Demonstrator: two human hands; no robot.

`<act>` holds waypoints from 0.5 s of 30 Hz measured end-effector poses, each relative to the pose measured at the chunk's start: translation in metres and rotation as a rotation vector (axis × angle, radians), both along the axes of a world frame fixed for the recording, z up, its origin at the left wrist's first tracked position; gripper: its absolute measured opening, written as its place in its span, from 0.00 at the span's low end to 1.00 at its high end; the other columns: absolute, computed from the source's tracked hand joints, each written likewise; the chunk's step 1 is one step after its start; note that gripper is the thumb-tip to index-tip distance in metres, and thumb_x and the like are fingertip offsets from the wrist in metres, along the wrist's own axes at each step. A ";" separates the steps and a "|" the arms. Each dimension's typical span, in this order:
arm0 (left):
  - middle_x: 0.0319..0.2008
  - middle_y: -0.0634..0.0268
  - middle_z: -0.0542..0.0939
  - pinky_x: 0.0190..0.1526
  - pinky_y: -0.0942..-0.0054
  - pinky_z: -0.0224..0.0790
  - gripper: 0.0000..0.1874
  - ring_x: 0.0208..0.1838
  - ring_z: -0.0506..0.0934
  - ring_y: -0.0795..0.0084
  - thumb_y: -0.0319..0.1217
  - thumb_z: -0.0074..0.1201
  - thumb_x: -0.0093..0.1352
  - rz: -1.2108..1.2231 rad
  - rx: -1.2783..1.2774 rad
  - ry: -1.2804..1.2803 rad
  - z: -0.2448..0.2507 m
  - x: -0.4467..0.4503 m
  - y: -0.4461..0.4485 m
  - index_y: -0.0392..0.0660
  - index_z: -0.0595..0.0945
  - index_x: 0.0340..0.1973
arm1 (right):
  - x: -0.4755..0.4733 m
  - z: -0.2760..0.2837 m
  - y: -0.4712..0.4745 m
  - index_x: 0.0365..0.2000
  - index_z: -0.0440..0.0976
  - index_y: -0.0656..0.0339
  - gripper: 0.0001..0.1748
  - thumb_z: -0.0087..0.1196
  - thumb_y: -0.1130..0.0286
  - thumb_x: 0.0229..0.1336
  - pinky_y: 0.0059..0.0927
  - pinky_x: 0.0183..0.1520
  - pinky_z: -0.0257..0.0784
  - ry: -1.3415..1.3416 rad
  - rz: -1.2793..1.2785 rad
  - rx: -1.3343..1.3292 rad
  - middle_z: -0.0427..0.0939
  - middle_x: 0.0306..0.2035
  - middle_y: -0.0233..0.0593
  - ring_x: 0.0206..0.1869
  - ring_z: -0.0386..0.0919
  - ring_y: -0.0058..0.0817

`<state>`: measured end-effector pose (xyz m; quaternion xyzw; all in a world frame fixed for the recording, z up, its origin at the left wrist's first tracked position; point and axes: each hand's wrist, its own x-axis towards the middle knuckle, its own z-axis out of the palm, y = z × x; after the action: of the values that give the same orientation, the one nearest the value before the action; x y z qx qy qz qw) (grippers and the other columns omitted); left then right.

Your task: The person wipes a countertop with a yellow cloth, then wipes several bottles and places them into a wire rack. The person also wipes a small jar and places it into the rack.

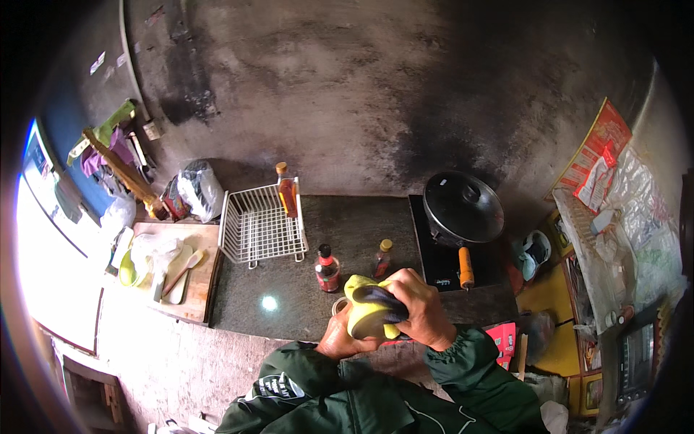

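Over the counter's front edge, both my hands are on a yellow-and-dark cloth point(360, 284). My left hand point(344, 337) grips its lower left side, and my right hand point(422, 308) has hold of its right side. A dark round surface point(374, 325) shows among the folds; whether it belongs to a wrapped object, I cannot tell. The pale rim of a small container point(339, 306) peeks out behind my left hand. Just beyond stand a black-capped sauce bottle point(328, 278) and a smaller yellow-capped bottle point(382, 261), its base partly hidden by the cloth.
A lidded pan point(463, 209) with an orange handle point(465, 267) rests on a black cooktop point(425, 238). On the dark stone counter point(255, 287), a white wire basket point(260, 230) holds an amber bottle point(287, 199). A wooden board point(201, 257) carries a knife and a brush-like utensil.
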<state>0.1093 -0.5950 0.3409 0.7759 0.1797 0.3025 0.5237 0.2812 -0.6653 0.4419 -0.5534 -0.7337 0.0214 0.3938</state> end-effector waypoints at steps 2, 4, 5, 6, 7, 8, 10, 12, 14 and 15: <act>0.49 0.59 0.80 0.54 0.66 0.73 0.34 0.50 0.79 0.67 0.29 0.67 0.55 0.038 -0.125 -0.012 0.006 -0.019 0.000 0.44 0.75 0.59 | -0.017 0.004 0.011 0.38 0.72 0.61 0.22 0.68 0.71 0.41 0.40 0.41 0.74 0.087 -0.011 -0.039 0.74 0.36 0.40 0.40 0.78 0.44; 0.48 0.60 0.80 0.53 0.68 0.72 0.35 0.49 0.78 0.69 0.29 0.66 0.55 0.011 -0.116 -0.038 0.008 -0.038 0.005 0.40 0.73 0.58 | -0.032 0.003 0.026 0.37 0.73 0.64 0.19 0.66 0.70 0.44 0.39 0.41 0.74 0.217 0.013 -0.149 0.75 0.34 0.43 0.39 0.79 0.47; 0.47 0.61 0.80 0.53 0.68 0.72 0.34 0.49 0.78 0.69 0.29 0.66 0.55 0.004 -0.139 -0.062 0.008 -0.048 0.010 0.39 0.73 0.58 | -0.037 0.003 0.034 0.37 0.73 0.65 0.18 0.65 0.70 0.45 0.38 0.41 0.73 0.282 0.065 -0.216 0.76 0.33 0.44 0.39 0.79 0.49; 0.46 0.61 0.79 0.53 0.69 0.71 0.34 0.48 0.78 0.69 0.29 0.66 0.55 -0.007 -0.160 -0.083 0.007 -0.057 0.016 0.39 0.73 0.57 | -0.047 0.000 0.043 0.40 0.75 0.67 0.16 0.62 0.70 0.51 0.34 0.44 0.74 0.467 0.063 -0.360 0.80 0.36 0.43 0.41 0.82 0.40; 0.45 0.62 0.79 0.52 0.70 0.71 0.33 0.48 0.77 0.70 0.28 0.66 0.55 -0.018 -0.183 -0.108 0.007 -0.066 0.023 0.39 0.73 0.57 | -0.056 -0.003 0.052 0.45 0.76 0.67 0.17 0.60 0.67 0.59 0.30 0.47 0.74 0.679 0.149 -0.399 0.83 0.40 0.39 0.44 0.82 0.28; 0.42 0.65 0.78 0.50 0.72 0.71 0.29 0.46 0.76 0.73 0.27 0.65 0.55 0.067 -0.048 -0.200 0.006 -0.073 0.032 0.40 0.75 0.53 | -0.064 -0.006 0.062 0.46 0.76 0.67 0.17 0.59 0.65 0.62 0.29 0.48 0.74 0.820 0.182 -0.413 0.83 0.40 0.37 0.44 0.81 0.25; 0.53 0.64 0.75 0.60 0.71 0.66 0.47 0.56 0.73 0.75 0.30 0.72 0.51 -0.082 -0.332 0.104 0.006 -0.105 0.059 0.38 0.65 0.65 | -0.081 -0.012 0.076 0.49 0.75 0.67 0.20 0.58 0.61 0.66 0.26 0.49 0.73 1.185 0.266 -0.509 0.81 0.41 0.34 0.44 0.79 0.20; 0.53 0.64 0.76 0.61 0.69 0.66 0.48 0.55 0.73 0.74 0.32 0.74 0.49 -0.094 -0.428 0.178 0.007 -0.130 0.082 0.37 0.67 0.64 | -0.107 -0.019 0.095 0.50 0.74 0.67 0.21 0.58 0.60 0.66 0.26 0.48 0.73 1.361 0.144 -0.478 0.80 0.43 0.34 0.45 0.77 0.20; 0.55 0.64 0.76 0.62 0.68 0.65 0.51 0.57 0.73 0.72 0.34 0.75 0.49 -0.076 -0.506 -0.006 0.008 -0.150 0.099 0.38 0.66 0.66 | -0.130 -0.024 0.113 0.54 0.71 0.65 0.25 0.59 0.58 0.65 0.27 0.48 0.72 1.388 0.100 -0.449 0.77 0.46 0.34 0.46 0.76 0.20; 0.56 0.64 0.76 0.63 0.67 0.64 0.51 0.58 0.73 0.71 0.34 0.75 0.49 -0.087 -0.589 -0.063 0.008 -0.158 0.108 0.38 0.65 0.67 | -0.142 -0.028 0.119 0.54 0.71 0.65 0.25 0.59 0.58 0.65 0.27 0.49 0.72 1.393 0.067 -0.434 0.77 0.47 0.35 0.47 0.75 0.21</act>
<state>-0.0490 -0.4868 0.3485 0.5875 0.2098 0.2386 0.7442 0.1387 -0.5460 0.4138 -0.4542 -0.3088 0.5254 0.6498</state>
